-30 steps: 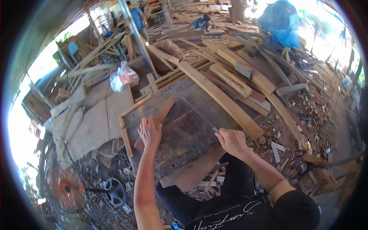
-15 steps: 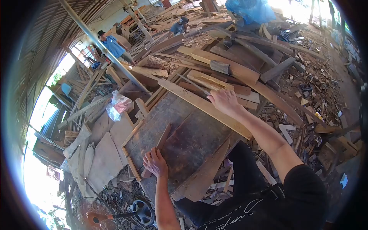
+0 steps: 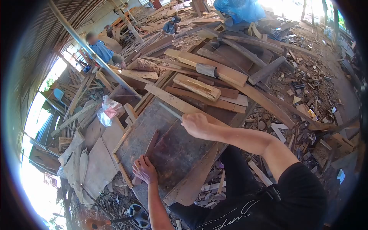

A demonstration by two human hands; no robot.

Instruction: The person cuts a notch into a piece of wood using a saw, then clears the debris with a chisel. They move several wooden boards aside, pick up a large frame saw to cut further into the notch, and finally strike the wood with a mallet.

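Right hand (image 3: 197,125) was over board (image 3: 182,151), fingers closed round slim tool (image 3: 171,111), left hand (image 3: 145,170) gripped wood strip (image 3: 152,142), tool had swung nearer strip than before

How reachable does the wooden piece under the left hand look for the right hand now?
Probably yes: the wooden piece juts out past the left hand, and nothing shows on the tabletop between it and the right hand. That hand grips a thin tool, though, which would likely hamper grasping.

Plastic bag (image 3: 110,111), orange-centred fan (image 3: 92,223) — blue sheeting (image 3: 239,10) far back.
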